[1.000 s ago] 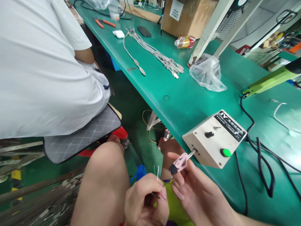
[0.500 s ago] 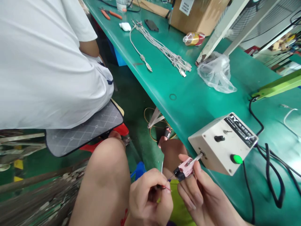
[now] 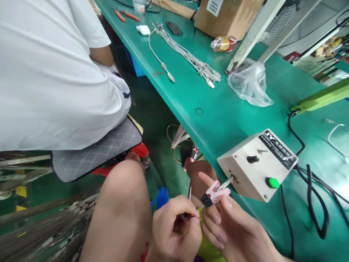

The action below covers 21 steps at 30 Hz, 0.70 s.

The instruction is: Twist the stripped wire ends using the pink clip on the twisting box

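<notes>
My left hand (image 3: 177, 229) is closed in a pinch around thin wires, with a red wire end (image 3: 196, 217) poking out to the right. A white strand stands up behind its fingers. My right hand (image 3: 231, 222) is at the pink clip (image 3: 217, 193), its thumb against one handle and a finger behind the other. The clip's black jaws point left, close to my left fingertips, and a thin wire runs between them. The clip sits on the metal shaft (image 3: 227, 183) of a white box (image 3: 257, 165) with a black knob and a green button (image 3: 272, 182).
On the green table (image 3: 177, 98) lie grey USB cables (image 3: 188, 56), a plastic bag (image 3: 251, 83), a bottle (image 3: 223, 44), a phone (image 3: 174, 28) and orange-handled pliers (image 3: 120, 15). Black cords run right of the box. A person in a white shirt (image 3: 54, 80) sits at left.
The pink clip's handles now look wider apart. My right fingers and thumb have shifted around it, and my left hand has moved slightly right.
</notes>
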Each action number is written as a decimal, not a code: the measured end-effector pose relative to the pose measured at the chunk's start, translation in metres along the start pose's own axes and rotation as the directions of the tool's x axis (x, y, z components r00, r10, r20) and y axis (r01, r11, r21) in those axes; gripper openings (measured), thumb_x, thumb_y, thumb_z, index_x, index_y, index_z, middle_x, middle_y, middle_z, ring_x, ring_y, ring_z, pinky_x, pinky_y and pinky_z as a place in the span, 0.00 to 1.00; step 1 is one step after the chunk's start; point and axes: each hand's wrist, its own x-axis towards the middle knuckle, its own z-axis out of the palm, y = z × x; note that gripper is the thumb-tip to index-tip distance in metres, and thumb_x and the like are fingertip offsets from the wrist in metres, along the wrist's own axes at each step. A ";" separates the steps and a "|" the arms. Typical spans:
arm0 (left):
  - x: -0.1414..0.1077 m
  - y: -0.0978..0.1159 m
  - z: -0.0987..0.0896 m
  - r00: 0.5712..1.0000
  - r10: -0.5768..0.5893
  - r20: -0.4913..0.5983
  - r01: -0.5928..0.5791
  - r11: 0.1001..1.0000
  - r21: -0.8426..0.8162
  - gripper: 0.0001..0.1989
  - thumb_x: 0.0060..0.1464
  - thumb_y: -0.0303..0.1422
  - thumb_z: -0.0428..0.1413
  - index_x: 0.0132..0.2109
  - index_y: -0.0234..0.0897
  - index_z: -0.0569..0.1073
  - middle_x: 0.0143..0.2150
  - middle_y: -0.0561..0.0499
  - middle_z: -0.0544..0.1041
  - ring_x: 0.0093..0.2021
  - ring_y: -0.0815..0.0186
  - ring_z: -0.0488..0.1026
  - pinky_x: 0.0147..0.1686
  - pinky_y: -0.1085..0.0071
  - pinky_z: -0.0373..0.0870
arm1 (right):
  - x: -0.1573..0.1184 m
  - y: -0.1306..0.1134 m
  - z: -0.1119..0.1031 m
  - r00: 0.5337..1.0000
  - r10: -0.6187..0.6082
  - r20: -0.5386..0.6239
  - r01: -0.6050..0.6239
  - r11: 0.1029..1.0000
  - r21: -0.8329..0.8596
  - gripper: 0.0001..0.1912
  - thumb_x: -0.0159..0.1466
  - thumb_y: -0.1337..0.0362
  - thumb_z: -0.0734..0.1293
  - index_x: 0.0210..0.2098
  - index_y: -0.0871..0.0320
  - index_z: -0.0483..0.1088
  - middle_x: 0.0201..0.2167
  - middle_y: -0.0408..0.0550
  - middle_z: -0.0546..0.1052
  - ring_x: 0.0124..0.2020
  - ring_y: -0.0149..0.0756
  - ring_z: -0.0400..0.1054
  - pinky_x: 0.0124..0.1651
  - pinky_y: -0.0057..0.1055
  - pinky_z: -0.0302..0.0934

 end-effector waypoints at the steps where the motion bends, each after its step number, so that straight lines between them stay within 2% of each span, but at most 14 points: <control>1: -0.001 -0.001 0.000 1.000 0.000 0.005 0.000 1.000 -0.003 0.11 0.63 0.20 0.54 0.44 0.43 0.71 0.28 0.59 0.73 0.21 0.72 0.67 0.21 0.78 0.64 | -0.001 0.000 0.000 0.999 0.047 -0.001 -0.047 0.999 0.006 0.28 0.60 0.55 0.82 0.60 0.45 0.84 0.23 0.39 0.67 0.22 0.29 0.50 0.27 0.30 0.47; 4: -0.003 -0.003 0.000 0.999 -0.017 0.037 0.017 1.000 -0.016 0.12 0.63 0.19 0.54 0.46 0.43 0.72 0.29 0.59 0.72 0.21 0.72 0.69 0.21 0.78 0.65 | -0.002 0.001 -0.001 0.994 0.108 0.020 -0.109 0.993 0.041 0.29 0.52 0.62 0.80 0.55 0.48 0.86 0.24 0.40 0.69 0.21 0.29 0.51 0.27 0.31 0.47; 9: -0.005 -0.004 0.000 0.999 -0.032 0.016 0.033 0.998 -0.044 0.13 0.63 0.19 0.54 0.46 0.44 0.72 0.30 0.57 0.74 0.22 0.70 0.68 0.21 0.78 0.66 | 0.004 0.002 -0.002 0.994 0.096 -0.044 -0.093 0.993 0.075 0.23 0.48 0.67 0.75 0.44 0.54 0.89 0.24 0.40 0.68 0.20 0.27 0.49 0.26 0.30 0.43; 12: -0.006 -0.002 0.001 0.999 -0.027 0.018 0.028 0.999 -0.031 0.13 0.63 0.19 0.54 0.46 0.43 0.72 0.30 0.57 0.74 0.21 0.71 0.69 0.21 0.78 0.67 | 0.004 0.000 0.001 0.992 0.098 -0.077 -0.093 0.994 0.063 0.23 0.47 0.67 0.76 0.43 0.54 0.89 0.24 0.40 0.67 0.20 0.27 0.49 0.26 0.31 0.43; 16: -0.009 -0.001 0.003 0.998 -0.042 -0.044 0.042 0.999 -0.008 0.11 0.64 0.20 0.55 0.45 0.42 0.73 0.29 0.57 0.75 0.20 0.71 0.69 0.20 0.79 0.66 | 0.003 -0.001 0.002 0.991 0.101 -0.086 -0.095 0.993 0.066 0.23 0.46 0.67 0.75 0.42 0.53 0.89 0.24 0.40 0.68 0.20 0.27 0.49 0.26 0.31 0.44; 21: -0.011 -0.001 0.003 0.992 -0.002 -0.123 -0.002 1.000 -0.028 0.09 0.64 0.20 0.56 0.43 0.40 0.73 0.29 0.55 0.75 0.22 0.71 0.71 0.21 0.80 0.69 | 0.004 0.002 -0.004 0.991 0.103 -0.081 -0.097 0.993 0.071 0.23 0.47 0.67 0.76 0.43 0.53 0.88 0.23 0.39 0.67 0.20 0.27 0.49 0.26 0.30 0.46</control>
